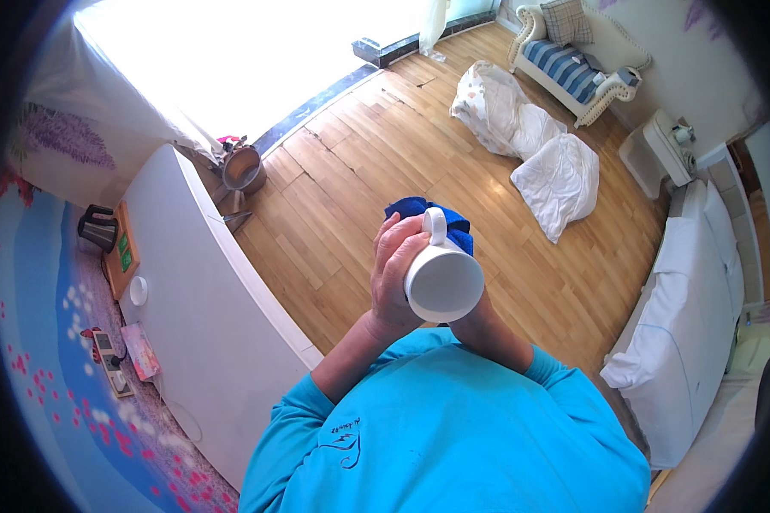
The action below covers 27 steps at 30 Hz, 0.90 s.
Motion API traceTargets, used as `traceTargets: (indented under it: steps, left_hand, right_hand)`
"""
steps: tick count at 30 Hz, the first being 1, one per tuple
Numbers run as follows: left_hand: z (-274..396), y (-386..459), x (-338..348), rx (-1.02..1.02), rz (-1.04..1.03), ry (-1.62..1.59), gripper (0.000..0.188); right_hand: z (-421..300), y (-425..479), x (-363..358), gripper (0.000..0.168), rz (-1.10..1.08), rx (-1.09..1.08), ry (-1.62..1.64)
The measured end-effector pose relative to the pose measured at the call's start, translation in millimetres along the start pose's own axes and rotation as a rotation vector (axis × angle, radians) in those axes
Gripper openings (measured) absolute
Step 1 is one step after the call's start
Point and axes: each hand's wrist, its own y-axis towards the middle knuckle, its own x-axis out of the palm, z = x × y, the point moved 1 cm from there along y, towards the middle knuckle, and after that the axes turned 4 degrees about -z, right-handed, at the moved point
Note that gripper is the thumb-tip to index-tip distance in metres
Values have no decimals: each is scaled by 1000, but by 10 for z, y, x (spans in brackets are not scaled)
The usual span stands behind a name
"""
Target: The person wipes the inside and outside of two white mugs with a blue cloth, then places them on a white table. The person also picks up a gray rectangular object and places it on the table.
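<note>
My left hand (394, 263) grips a white ceramic mug (444, 282), held up before my chest. The mug's open mouth faces me and its inside looks bare. The handle (435, 226) points away from my body, next to my left fingers. Behind the mug bunches a dark blue cloth (459, 227), partly covered by the mug and the left hand. My right hand (482, 309) is mostly hidden behind the mug; only the wrist area shows, so its hold on the cloth or mug cannot be made out.
On my left runs a long white table (212, 282) with an electric kettle (99, 227), a wooden tray (123, 250), a white dish (138, 290) and a tissue pack (141, 351). A bin (244, 170) stands beyond. White bedding (555, 173) lies on the wooden floor; a bed (674, 346) is right.
</note>
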Motion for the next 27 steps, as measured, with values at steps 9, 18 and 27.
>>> traceTargets:
  steps: [9, 18, 27]
  left_hand:
    - [-67, -57, 46, -274, -69, 34, 83]
    - [-58, -34, -33, -432, -123, -70, 84]
    - [-8, -35, -163, -613, -41, -240, 79]
  right_hand:
    - [127, 24, -58, 38, -18, 197, 211]
    - [-56, -75, -215, 34, -154, 145, -261]
    - [274, 163, -514, 50, -305, 154, 191]
